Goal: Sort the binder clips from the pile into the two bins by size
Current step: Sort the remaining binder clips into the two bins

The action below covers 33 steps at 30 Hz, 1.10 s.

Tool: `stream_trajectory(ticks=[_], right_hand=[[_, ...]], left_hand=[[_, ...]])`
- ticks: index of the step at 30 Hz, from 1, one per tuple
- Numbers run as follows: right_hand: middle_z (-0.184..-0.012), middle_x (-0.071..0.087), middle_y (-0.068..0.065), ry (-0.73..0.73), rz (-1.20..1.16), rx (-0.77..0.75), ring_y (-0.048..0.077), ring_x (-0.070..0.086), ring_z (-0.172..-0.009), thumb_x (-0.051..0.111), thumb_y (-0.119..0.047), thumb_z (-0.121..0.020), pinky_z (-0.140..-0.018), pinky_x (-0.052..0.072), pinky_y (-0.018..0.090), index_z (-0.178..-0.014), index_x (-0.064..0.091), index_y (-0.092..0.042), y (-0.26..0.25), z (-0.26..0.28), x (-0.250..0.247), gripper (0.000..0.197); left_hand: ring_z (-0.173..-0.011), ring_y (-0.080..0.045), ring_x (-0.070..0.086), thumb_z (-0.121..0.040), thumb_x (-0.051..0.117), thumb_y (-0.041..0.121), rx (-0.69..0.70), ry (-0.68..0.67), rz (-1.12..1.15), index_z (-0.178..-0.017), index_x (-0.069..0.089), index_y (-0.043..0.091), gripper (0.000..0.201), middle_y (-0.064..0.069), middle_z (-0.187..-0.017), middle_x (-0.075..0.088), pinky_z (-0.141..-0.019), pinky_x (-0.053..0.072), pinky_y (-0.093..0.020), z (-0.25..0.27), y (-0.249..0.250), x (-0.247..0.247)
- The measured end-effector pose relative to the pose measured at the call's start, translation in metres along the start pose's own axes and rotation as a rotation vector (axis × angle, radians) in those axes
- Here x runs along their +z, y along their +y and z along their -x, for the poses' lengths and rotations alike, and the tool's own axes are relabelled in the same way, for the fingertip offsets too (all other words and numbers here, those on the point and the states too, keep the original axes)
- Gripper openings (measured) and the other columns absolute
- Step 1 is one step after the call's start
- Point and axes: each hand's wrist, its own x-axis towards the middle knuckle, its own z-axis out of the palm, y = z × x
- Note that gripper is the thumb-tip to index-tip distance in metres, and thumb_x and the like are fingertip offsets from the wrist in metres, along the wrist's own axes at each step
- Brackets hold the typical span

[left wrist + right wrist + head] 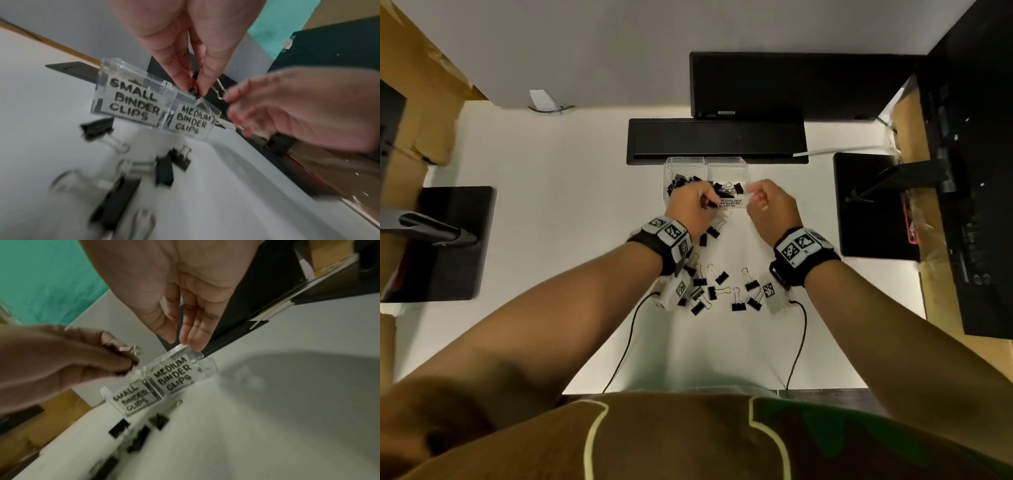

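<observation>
Two clear bins stand side by side at the back of the white desk: the small bin (685,161) (131,100) (131,399) on the left, the medium bin (726,161) (193,120) (174,374) on the right. Both have black clips in them. My left hand (705,202) (195,94) (115,356) pinches a black binder clip (714,204) (219,91) (135,350) just over the bins' front rims. My right hand (753,197) (230,110) (180,343) holds the medium bin's right rim between thumb and fingertips. The pile (717,287) (172,162) (158,420) of loose clips lies nearer me.
Black monitor bases stand at the left (448,240) and the right (873,205). A black slot (715,140) and a dark monitor (791,85) sit behind the bins. Cardboard boxes (417,113) flank the desk. Thin black cables (626,342) run from my wrists to the front edge.
</observation>
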Motion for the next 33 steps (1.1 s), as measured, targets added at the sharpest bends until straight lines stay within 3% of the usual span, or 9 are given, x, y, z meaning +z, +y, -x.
stream_trajectory(ticks=[5,8,10,14,16,19,25,29,33], right_hand=[[-0.099,0.065,0.002,-0.243,0.138,0.102,0.018,0.06,-0.091,0.044,-0.008,-0.086,-0.083,0.051,0.03,-0.097,0.063,-0.019,0.032,0.05,0.0,0.025],[-0.096,0.056,-0.003,-0.36,0.22,0.076,0.013,0.052,-0.089,0.05,-0.003,-0.082,-0.082,0.044,0.026,-0.102,0.061,-0.017,0.047,0.077,-0.002,0.027],[-0.097,0.049,-0.005,-0.405,0.258,0.049,0.008,0.044,-0.09,0.053,-0.002,-0.08,-0.081,0.037,0.022,-0.108,0.059,-0.016,0.052,0.089,-0.001,0.031],[-0.114,0.05,-0.001,-0.423,0.305,0.016,0.014,0.042,-0.107,0.055,-0.007,-0.081,-0.09,0.038,0.025,-0.116,0.055,-0.021,0.06,0.104,0.003,0.038],[-0.115,0.051,0.0,-0.41,0.308,0.009,0.016,0.043,-0.109,0.058,-0.014,-0.084,-0.091,0.04,0.028,-0.114,0.056,-0.019,0.06,0.106,0.007,0.03],[-0.112,0.052,0.003,-0.371,0.323,0.006,0.019,0.047,-0.107,0.059,-0.018,-0.087,-0.088,0.042,0.028,-0.108,0.058,-0.014,0.06,0.101,0.012,0.021],[-0.097,0.046,-0.003,-0.247,0.259,0.006,0.013,0.049,-0.088,0.064,-0.014,-0.081,-0.081,0.047,0.027,-0.101,0.062,-0.014,0.058,0.099,0.011,0.02],[-0.1,0.051,-0.001,-0.293,0.334,-0.033,0.015,0.047,-0.094,0.063,-0.015,-0.079,-0.079,0.04,0.023,-0.101,0.062,-0.017,0.057,0.115,0.007,0.022],[-0.106,0.049,0.002,-0.395,0.422,-0.055,0.019,0.047,-0.097,0.058,-0.015,-0.083,-0.078,0.044,0.028,-0.108,0.059,-0.018,0.062,0.137,0.013,0.025]], left_hand=[[-0.081,-0.012,0.061,-0.081,0.065,0.003,0.027,0.049,-0.065,-0.079,0.062,0.019,0.016,0.002,-0.087,0.065,-0.081,0.054,-0.025,-0.037,0.022,-0.003],[-0.079,-0.012,0.058,-0.083,0.06,0.002,0.024,0.05,-0.171,-0.084,0.063,0.015,0.013,-0.001,-0.09,0.064,-0.074,0.052,-0.024,-0.052,0.029,0.004],[-0.082,-0.016,0.058,-0.084,0.059,0.003,0.016,0.032,-0.225,-0.086,0.062,0.015,0.012,-0.001,-0.092,0.062,-0.079,0.054,-0.029,-0.056,0.029,0.007],[-0.118,-0.026,0.049,-0.085,0.059,0.006,0.133,-0.049,-0.329,-0.114,0.06,0.013,0.03,-0.01,-0.123,0.057,-0.101,0.041,-0.032,-0.045,0.022,0.017],[-0.124,-0.027,0.042,-0.086,0.056,0.006,0.232,-0.093,-0.374,-0.119,0.058,0.014,0.034,-0.009,-0.127,0.053,-0.107,0.036,-0.034,-0.028,0.019,0.021],[-0.118,-0.024,0.047,-0.085,0.057,0.008,0.326,-0.236,-0.396,-0.113,0.06,0.015,0.029,-0.006,-0.119,0.056,-0.104,0.04,-0.035,0.003,0.012,0.025],[-0.117,-0.021,0.046,-0.085,0.053,0.005,0.296,-0.625,-0.573,-0.119,0.058,0.02,0.038,-0.002,-0.12,0.053,-0.093,0.047,-0.034,0.052,-0.019,0.035],[-0.116,-0.023,0.045,-0.084,0.05,-0.001,0.316,-0.704,-0.678,-0.128,0.052,0.018,0.048,-0.005,-0.126,0.046,-0.083,0.05,-0.036,0.062,-0.032,0.04],[-0.113,-0.026,0.046,-0.086,0.047,-0.004,0.348,-0.68,-0.701,-0.125,0.052,0.011,0.042,-0.008,-0.124,0.045,-0.087,0.05,-0.042,0.062,-0.038,0.043]])
